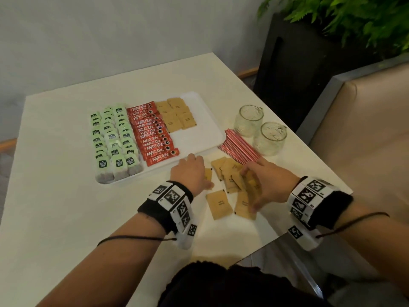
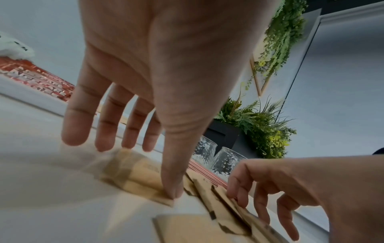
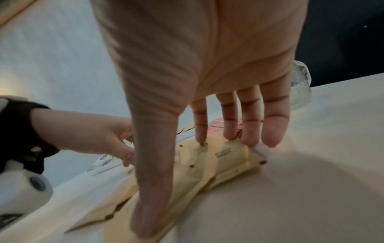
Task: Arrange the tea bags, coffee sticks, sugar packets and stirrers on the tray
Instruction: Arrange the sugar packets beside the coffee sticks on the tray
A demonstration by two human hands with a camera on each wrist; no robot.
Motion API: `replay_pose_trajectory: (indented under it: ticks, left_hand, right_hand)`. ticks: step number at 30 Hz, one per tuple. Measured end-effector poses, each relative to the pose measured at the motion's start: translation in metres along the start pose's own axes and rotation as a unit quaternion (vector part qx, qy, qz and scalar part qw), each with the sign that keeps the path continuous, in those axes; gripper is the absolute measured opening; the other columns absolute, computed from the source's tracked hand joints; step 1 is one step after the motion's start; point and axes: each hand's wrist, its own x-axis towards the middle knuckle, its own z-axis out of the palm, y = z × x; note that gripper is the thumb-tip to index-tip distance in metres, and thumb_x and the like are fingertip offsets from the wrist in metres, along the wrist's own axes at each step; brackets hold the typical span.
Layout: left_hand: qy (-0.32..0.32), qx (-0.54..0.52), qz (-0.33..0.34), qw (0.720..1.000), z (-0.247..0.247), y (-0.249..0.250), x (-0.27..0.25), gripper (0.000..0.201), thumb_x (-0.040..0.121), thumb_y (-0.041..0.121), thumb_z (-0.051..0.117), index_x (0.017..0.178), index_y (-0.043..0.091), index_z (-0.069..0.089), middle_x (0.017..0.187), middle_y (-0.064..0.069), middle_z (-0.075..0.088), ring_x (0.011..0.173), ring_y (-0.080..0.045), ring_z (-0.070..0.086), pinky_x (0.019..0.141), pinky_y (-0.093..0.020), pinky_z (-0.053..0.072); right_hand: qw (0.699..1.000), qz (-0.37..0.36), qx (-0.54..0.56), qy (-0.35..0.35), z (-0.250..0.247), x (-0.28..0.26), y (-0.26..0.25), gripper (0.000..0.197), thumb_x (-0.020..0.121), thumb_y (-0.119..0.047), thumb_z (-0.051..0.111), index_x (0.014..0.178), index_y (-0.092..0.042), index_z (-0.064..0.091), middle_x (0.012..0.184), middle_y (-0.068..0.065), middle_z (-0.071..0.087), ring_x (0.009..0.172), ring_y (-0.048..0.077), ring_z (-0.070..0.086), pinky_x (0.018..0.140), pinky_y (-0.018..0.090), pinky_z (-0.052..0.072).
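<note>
**Gathering loose sugar packets beside the tray**

Working on the heap of brown sugar packets (image 1: 230,173) lying on the table (image 1: 55,196), just off the near right corner of the white tray (image 1: 199,129). Already laid out on that tray: green tea bags (image 1: 115,138) in rows at its left end, red coffee sticks (image 1: 152,134) in the middle, and a first batch of placed sugar packets (image 1: 174,115) at the far right, with bare tray floor left nearer the person. Striped stirrers (image 1: 239,147) bundled off the tray's right edge, touching or nearly touching the heap; two glass cups (image 1: 261,131) just beyond them.

Left hand (image 1: 190,171) spread over the packet nearest the tray, fingers straight and apart, thumb tip pressing that packet's corner down in the left wrist view, nothing gripped. Right hand (image 1: 265,180) over the far side of the heap from the tray, fingers extended with tips on the packets' edges, thumb laid along the near side, seemingly raking them together rather than closing on any one.

Likely trouble from here:
- Packets sliding over one another and fanning out instead of stacking, since they are flat, slick and overlap at odd angles.
- Stirrers dragged along with the heap, being so close to the right fingertips.
- A wide sweep of the right wrist reaching the glass cups.
- Carrying a loose handful across the tray rim and disturbing the coffee sticks' neat edge.
</note>
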Motion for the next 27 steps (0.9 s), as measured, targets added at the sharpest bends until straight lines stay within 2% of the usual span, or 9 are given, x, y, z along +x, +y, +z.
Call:
replay_pose_trajectory:
  ticks: [5,7,9,13,15,18,21,24,27]
  left_hand:
    - [-0.023,-0.088,-0.052,0.994,0.000,0.002,0.000,0.080,0.077,0.043,0.079,0.138,0.013,0.035,0.129,-0.011,0.049,0.111,-0.030,0.057,0.088,-0.041,0.051]
    - [-0.053,-0.102,-0.050,0.992,-0.002,-0.001,0.000,0.073,0.078,0.042,0.078,0.134,0.013,0.041,0.125,-0.009,0.054,0.109,-0.027,0.058,0.086,-0.037,0.050]
    - [-0.056,-0.126,-0.026,0.990,-0.006,-0.005,-0.002,0.054,0.082,0.038,0.074,0.124,0.014,0.051,0.121,-0.006,0.059,0.106,-0.023,0.058,0.081,-0.031,0.045]
    - [-0.046,-0.241,0.015,0.969,-0.025,-0.010,-0.017,0.024,0.087,0.032,0.071,0.101,0.015,0.061,0.100,-0.004,0.063,0.077,-0.019,0.061,0.063,-0.028,0.047]
    - [-0.096,-0.224,0.049,0.969,-0.030,-0.008,-0.026,0.024,0.082,0.037,0.076,0.090,0.019,0.063,0.091,-0.001,0.066,0.064,-0.015,0.063,0.060,-0.028,0.051]
    - [-0.171,-0.184,0.069,0.965,-0.018,0.002,-0.034,0.029,0.077,0.039,0.080,0.091,0.020,0.062,0.092,0.000,0.069,0.056,-0.010,0.065,0.063,-0.026,0.052]
    - [-0.146,-0.174,0.067,0.972,-0.003,0.009,-0.035,0.041,0.074,0.032,0.084,0.104,0.019,0.060,0.109,-0.001,0.062,0.074,-0.011,0.061,0.067,-0.023,0.050]
    - [-0.106,-0.164,0.064,0.979,0.003,0.009,-0.035,0.073,0.068,0.036,0.087,0.129,0.019,0.050,0.124,-0.001,0.046,0.106,-0.018,0.053,0.090,-0.033,0.048]
    - [-0.108,-0.151,0.062,0.981,0.006,0.012,-0.038,0.076,0.066,0.042,0.087,0.129,0.020,0.050,0.127,0.000,0.037,0.106,-0.020,0.053,0.093,-0.036,0.049]
  right_hand:
    - [0.999,-0.002,0.034,0.002,0.008,-0.002,-0.005,0.096,0.041,-0.040,0.095,0.120,-0.032,0.041,0.123,-0.002,0.039,0.106,0.019,0.053,0.098,0.042,0.049]
    - [0.999,-0.003,0.044,0.007,0.009,-0.001,-0.006,0.095,0.042,-0.037,0.095,0.120,-0.030,0.042,0.121,0.000,0.041,0.105,0.019,0.054,0.099,0.041,0.048]
    - [0.999,-0.007,0.047,0.010,0.008,0.001,-0.003,0.088,0.046,-0.034,0.095,0.118,-0.028,0.044,0.119,0.000,0.043,0.103,0.018,0.052,0.098,0.037,0.047]
    - [0.999,-0.006,0.033,0.015,0.004,0.003,0.005,0.070,0.052,-0.036,0.093,0.108,-0.025,0.053,0.115,0.000,0.044,0.100,0.017,0.051,0.091,0.033,0.048]
    - [0.999,-0.006,0.036,0.018,0.004,0.003,0.007,0.068,0.054,-0.036,0.093,0.109,-0.023,0.055,0.113,-0.001,0.046,0.100,0.016,0.052,0.089,0.031,0.048]
    - [0.999,-0.013,0.037,0.026,0.005,0.002,0.006,0.067,0.055,-0.036,0.092,0.107,-0.023,0.052,0.104,-0.006,0.047,0.098,0.014,0.050,0.081,0.027,0.043]
    - [0.998,-0.011,0.051,0.027,0.006,0.002,0.003,0.066,0.056,-0.036,0.092,0.108,-0.021,0.052,0.103,-0.007,0.049,0.098,0.013,0.050,0.075,0.025,0.040]
    - [0.998,0.002,0.060,0.021,0.008,0.001,0.000,0.065,0.059,-0.035,0.090,0.112,-0.018,0.057,0.111,-0.004,0.056,0.100,0.014,0.053,0.078,0.023,0.043]
    - [0.998,0.011,0.055,0.020,0.010,0.000,-0.002,0.061,0.061,-0.035,0.089,0.112,-0.015,0.062,0.108,-0.002,0.055,0.096,0.014,0.053,0.080,0.024,0.045]
